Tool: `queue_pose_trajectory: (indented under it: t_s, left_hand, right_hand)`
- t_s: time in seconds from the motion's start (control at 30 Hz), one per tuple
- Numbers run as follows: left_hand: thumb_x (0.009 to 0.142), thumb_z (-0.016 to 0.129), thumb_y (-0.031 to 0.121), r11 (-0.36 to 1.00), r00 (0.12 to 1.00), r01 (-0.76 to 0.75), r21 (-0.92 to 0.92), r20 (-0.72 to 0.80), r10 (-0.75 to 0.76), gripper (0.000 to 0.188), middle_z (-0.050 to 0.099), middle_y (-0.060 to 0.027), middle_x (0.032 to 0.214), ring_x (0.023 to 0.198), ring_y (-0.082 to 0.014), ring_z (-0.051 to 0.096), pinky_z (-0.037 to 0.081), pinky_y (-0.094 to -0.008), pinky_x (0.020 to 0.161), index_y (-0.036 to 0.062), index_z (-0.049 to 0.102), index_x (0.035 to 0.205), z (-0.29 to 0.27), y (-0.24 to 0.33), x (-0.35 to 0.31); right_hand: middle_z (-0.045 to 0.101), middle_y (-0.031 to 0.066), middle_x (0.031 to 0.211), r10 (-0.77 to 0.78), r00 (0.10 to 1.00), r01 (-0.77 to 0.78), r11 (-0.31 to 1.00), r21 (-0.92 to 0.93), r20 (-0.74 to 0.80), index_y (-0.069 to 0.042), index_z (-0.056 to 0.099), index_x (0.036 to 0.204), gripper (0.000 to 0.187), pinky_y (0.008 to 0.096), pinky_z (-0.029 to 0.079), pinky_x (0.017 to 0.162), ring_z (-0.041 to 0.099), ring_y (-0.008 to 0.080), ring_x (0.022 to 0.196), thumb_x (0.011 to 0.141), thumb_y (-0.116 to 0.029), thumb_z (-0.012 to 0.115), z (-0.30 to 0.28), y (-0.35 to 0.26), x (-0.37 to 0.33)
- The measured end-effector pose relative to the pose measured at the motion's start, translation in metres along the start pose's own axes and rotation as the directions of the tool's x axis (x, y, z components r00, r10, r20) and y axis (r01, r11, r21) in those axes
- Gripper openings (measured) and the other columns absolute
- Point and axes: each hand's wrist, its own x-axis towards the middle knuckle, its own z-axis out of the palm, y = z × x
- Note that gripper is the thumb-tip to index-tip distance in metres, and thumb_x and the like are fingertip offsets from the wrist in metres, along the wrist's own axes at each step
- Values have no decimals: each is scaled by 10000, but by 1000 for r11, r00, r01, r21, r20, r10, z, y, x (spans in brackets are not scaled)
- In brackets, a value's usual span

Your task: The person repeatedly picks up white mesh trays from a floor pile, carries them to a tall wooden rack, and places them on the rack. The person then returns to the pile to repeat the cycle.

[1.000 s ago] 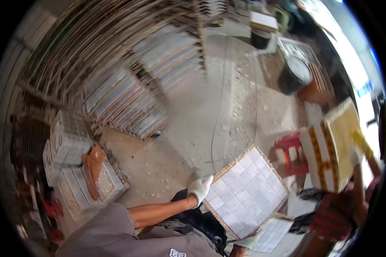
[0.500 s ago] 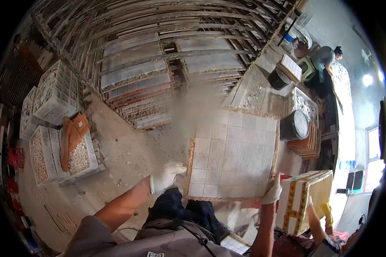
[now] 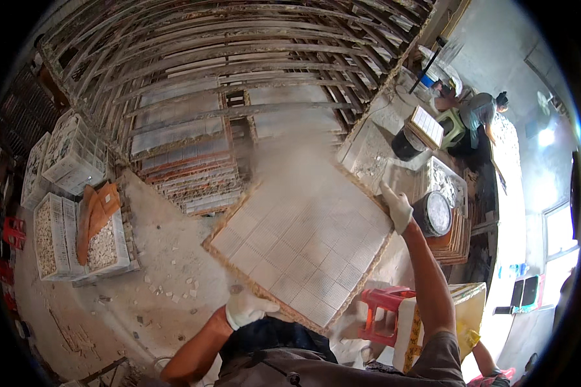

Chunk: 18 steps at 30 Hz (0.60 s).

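Both my hands wear pale gloves and hold a square wooden-edged board (image 3: 316, 238) covered with a grid of small white tiles. The board is turned so that one corner points toward my body. My left hand (image 3: 246, 308) is closed on its near left edge, fingers partly hidden beneath. At its right corner my right hand (image 3: 397, 209) grips the edge. A hazy blur covers the board's far corner. Ahead stands a large slatted wooden rack (image 3: 239, 68), with stacks of similar tiled boards (image 3: 190, 184) in it.
Crates of white pieces (image 3: 106, 248) stand at left, a brown cardboard piece (image 3: 100, 216) on them. A red stool (image 3: 381, 316) and a foam box (image 3: 468, 303) are near right. Beyond are black buckets (image 3: 436, 213) and a seated person (image 3: 481, 116). A yellow-gloved hand (image 3: 468, 338) shows behind the foam box.
The tiled board has turned, bringing one corner toward me. My right hand has moved forward along with it, and my left hand slightly nearer my body. The view has shifted a little.
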Motion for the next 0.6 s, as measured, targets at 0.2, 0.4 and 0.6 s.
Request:
queue_pose_trajectory:
  t_s: [0.2, 0.4, 0.6]
  left_hand:
    - [739, 527, -38, 885, 975, 191, -424, -22, -221, 253, 588, -107, 879, 786, -155, 566, 455, -257, 653, -62, 534, 990, 12, -14, 5]
    - [746, 518, -28, 849, 983, 40, -527, -133, -129, 234, 580, -114, 898, 811, -185, 561, 437, -272, 727, -76, 534, 974, 17, -17, 25]
    - [713, 562, -40, 930, 845, -366, 45, -402, 352, 106, 595, -112, 805, 753, -192, 576, 457, -283, 681, -33, 604, 810, 39, 3, 43]
  right_hand:
    - [547, 53, 644, -188, 957, 215, 971, -103, 219, -59, 530, 1101, 280, 258, 418, 561, 503, 109, 581, 845, -159, 476, 24, 9, 62]
    - [575, 67, 680, -370, 846, 515, 753, -408, 385, -63, 543, 1081, 270, 257, 425, 550, 530, 110, 607, 827, -113, 466, 46, -20, 108]
    - [604, 59, 768, -22, 946, 129, 941, -313, 324, -7, 573, 988, 279, 253, 445, 549, 540, 113, 618, 791, -204, 555, 60, -41, 129]
